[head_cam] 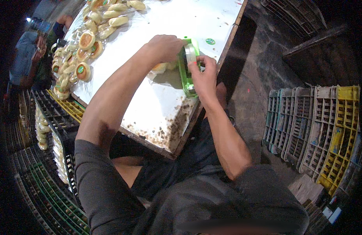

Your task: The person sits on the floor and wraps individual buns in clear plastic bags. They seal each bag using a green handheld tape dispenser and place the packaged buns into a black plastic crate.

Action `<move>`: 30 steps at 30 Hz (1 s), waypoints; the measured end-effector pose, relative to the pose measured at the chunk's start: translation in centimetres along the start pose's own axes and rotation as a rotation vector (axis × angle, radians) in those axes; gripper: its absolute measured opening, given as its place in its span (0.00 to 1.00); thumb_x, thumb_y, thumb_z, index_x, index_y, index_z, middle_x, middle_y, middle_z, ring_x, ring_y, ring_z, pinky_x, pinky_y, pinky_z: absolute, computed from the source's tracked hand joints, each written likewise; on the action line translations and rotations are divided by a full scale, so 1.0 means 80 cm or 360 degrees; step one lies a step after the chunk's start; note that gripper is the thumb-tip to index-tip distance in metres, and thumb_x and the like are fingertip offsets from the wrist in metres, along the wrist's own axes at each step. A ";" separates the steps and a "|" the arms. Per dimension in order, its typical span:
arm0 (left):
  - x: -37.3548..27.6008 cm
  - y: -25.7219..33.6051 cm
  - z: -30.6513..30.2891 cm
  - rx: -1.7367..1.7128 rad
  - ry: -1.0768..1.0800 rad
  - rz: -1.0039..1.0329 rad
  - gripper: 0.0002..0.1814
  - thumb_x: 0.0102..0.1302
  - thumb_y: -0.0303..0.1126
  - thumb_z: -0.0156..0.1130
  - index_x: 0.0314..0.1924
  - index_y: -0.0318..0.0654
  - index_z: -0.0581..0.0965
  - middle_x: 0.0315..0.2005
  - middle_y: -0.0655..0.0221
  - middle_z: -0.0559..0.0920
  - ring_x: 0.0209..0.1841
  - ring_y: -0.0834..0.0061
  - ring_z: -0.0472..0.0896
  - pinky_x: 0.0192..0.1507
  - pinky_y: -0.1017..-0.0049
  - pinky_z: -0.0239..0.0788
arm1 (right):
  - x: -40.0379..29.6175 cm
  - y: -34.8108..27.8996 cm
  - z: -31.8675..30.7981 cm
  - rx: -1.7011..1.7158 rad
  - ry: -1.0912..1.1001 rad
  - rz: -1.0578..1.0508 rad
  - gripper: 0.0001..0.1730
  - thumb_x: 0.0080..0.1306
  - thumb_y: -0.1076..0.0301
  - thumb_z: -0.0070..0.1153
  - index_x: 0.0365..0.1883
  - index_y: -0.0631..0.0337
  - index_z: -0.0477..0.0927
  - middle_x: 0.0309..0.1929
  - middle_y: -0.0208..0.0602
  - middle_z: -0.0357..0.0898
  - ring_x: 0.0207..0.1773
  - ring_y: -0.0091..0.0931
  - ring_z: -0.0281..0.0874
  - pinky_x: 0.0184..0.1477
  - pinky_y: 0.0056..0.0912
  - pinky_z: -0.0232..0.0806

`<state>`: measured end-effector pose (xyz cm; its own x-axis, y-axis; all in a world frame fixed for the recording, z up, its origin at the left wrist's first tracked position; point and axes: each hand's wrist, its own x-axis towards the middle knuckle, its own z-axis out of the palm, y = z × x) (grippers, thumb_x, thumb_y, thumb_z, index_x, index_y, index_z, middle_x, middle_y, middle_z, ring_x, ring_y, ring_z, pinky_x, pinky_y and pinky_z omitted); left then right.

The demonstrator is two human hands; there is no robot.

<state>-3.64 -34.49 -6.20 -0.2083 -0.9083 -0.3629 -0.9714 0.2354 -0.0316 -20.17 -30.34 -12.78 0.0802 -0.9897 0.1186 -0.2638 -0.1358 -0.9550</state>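
Observation:
A green tape dispenser (185,75) stands near the right edge of the white table (183,17), with a pale tape roll (190,53) in it. My left hand (166,48) is at its far end, fingers bent against the frame; what they grip is hidden. The thumb and fingers of my right hand (203,69) are at the roll's near right side, and whether they pinch it is unclear. Under my left wrist lies a bagged round bun (159,68), partly covered. A round green sticker (210,41) lies flat beyond my right hand.
Wrapped round buns (87,40), some with green stickers, are heaped at the table's left. Black crates (60,123) with wrapped buns stand below that side. Stacked plastic crates (324,132) stand on the floor at right. Another person (27,58) is at far left.

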 end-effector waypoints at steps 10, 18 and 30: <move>-0.038 0.029 0.008 0.0117 0.0298 -0.0102 0.27 0.57 0.32 0.59 0.60 0.43 0.71 0.33 0.58 0.85 0.38 0.57 0.85 0.37 0.60 0.78 | -0.003 0.002 0.013 0.0010 0.0061 0.0122 0.15 0.58 0.63 0.61 0.33 0.67 0.76 0.46 0.48 0.70 0.54 0.41 0.67 0.60 0.40 0.59; -0.046 0.039 0.010 0.0107 0.0316 -0.0181 0.23 0.61 0.33 0.56 0.58 0.45 0.70 0.28 0.58 0.85 0.33 0.57 0.85 0.33 0.60 0.77 | 0.021 -0.012 0.008 -0.0128 -0.0014 0.0094 0.20 0.55 0.60 0.62 0.39 0.65 0.75 0.41 0.48 0.71 0.48 0.42 0.70 0.53 0.41 0.64; -0.061 0.024 0.009 -0.0730 0.0359 -0.0355 0.24 0.56 0.35 0.59 0.55 0.40 0.73 0.39 0.54 0.84 0.45 0.54 0.82 0.47 0.60 0.74 | 0.071 -0.029 -0.032 -0.0574 -0.0617 -0.1329 0.09 0.57 0.68 0.62 0.37 0.56 0.81 0.49 0.40 0.74 0.53 0.40 0.71 0.54 0.44 0.63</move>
<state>-4.43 -29.35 -5.14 0.0376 -0.9823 -0.1837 -0.9343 -0.0997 0.3422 -21.59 -35.78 -9.16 0.6662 -0.4953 0.5576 -0.2513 -0.8530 -0.4575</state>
